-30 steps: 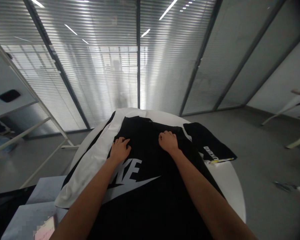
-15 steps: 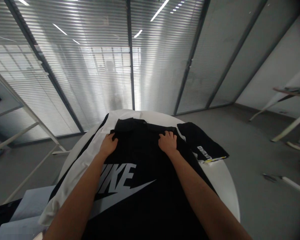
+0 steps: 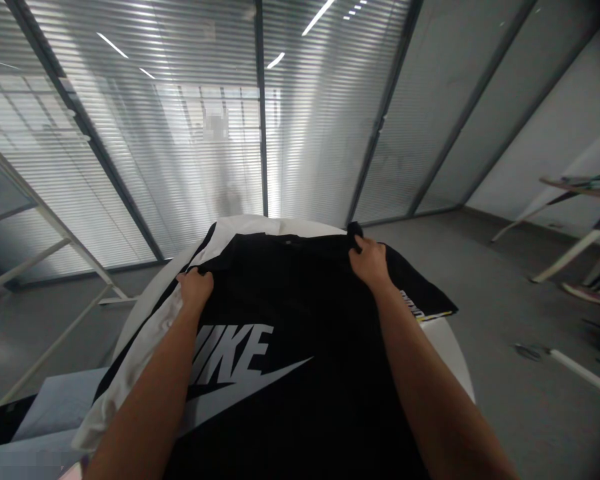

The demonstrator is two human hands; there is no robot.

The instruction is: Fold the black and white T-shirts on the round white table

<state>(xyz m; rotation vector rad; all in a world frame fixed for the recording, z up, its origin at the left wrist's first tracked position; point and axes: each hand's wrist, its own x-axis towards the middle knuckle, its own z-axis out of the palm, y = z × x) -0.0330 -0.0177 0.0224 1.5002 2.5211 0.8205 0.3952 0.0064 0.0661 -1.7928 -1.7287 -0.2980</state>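
A black shirt (image 3: 300,293) with large grey NIKE lettering and a swoosh lies spread on a white round table (image 3: 453,347). My left hand (image 3: 196,288) is closed on the shirt's cloth near its far left corner. At the far right, my right hand (image 3: 371,262) pinches a raised bit of the same shirt. White cloth (image 3: 130,373) with a black edge runs along the left side, partly under my left forearm. Beyond my right hand, a black piece of cloth (image 3: 425,287) with white letters and a yellow-trimmed edge reaches past the table's rim.
Pale sheets (image 3: 55,400) lie at the lower left. A white metal frame (image 3: 55,227) stands on the left. Glass panels with blinds (image 3: 310,147) rise behind the table. On the right, a stand with a wooden top (image 3: 575,187) stands on the grey floor (image 3: 510,293).
My hands have moved apart, the left to the left and the right to the right. Both have taken hold of the shirt; its far edge is spread wider, and its right corner is raised.
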